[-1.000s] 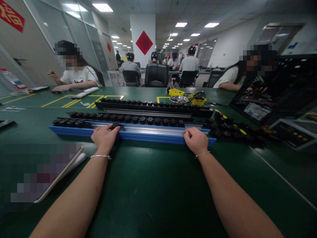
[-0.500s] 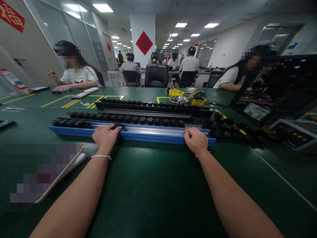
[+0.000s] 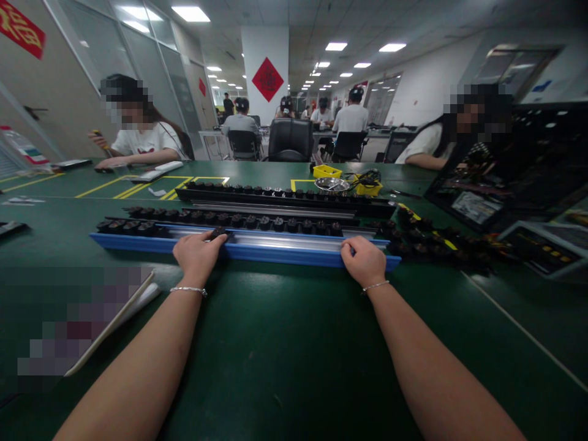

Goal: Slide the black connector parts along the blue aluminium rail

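A long blue rail (image 3: 285, 254) with a silvery channel lies across the table in front of me. My left hand (image 3: 196, 254) is closed on a small black socket-like module (image 3: 218, 233), pinched between thumb and fingers over the channel. Several similar black modules (image 3: 131, 226) sit in the rail's left end. My right hand (image 3: 364, 257) is curled closed around the rail near its right end, thumb on the near side; its fingertips are hidden behind the rail's edge. Between my hands the bare channel shows.
Behind the blue rail run a row of black modules (image 3: 264, 222) and a black rail (image 3: 285, 199). Loose black modules (image 3: 422, 239) lie at right, near an open computer case (image 3: 487, 165). A metal dish (image 3: 331, 184) and yellow bins (image 3: 327, 171) stand farther back. Co-workers sit across the table.
My left hand and the black module have shifted very slightly right along the blue rail. My right hand keeps its place on the rail.
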A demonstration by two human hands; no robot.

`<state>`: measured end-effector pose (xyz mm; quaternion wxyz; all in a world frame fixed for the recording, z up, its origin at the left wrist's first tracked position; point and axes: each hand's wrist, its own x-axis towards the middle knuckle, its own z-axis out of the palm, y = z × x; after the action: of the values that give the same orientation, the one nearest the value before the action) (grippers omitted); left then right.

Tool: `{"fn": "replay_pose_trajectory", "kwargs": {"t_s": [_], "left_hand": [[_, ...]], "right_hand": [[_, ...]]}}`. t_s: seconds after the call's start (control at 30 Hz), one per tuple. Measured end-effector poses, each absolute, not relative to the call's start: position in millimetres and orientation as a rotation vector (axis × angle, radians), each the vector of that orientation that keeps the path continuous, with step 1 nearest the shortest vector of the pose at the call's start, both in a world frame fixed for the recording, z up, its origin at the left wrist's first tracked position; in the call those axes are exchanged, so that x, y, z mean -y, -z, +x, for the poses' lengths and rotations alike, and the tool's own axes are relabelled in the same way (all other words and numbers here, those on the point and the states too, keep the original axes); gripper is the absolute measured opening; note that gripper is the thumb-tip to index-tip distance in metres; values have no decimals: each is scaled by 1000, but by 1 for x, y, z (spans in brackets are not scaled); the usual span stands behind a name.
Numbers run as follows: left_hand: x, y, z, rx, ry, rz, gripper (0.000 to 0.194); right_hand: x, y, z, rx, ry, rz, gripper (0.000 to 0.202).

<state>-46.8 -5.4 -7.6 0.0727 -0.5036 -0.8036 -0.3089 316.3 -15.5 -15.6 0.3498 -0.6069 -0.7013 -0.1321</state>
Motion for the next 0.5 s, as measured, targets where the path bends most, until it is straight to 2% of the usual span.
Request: {"fn": "replay_pose_trajectory", "kwargs": {"t_s": [0.5], "left_hand": [[6,5,-38,2410,915,-1512,45]], "right_hand": [[15,17,317,1819,367,-1560,22]]}}
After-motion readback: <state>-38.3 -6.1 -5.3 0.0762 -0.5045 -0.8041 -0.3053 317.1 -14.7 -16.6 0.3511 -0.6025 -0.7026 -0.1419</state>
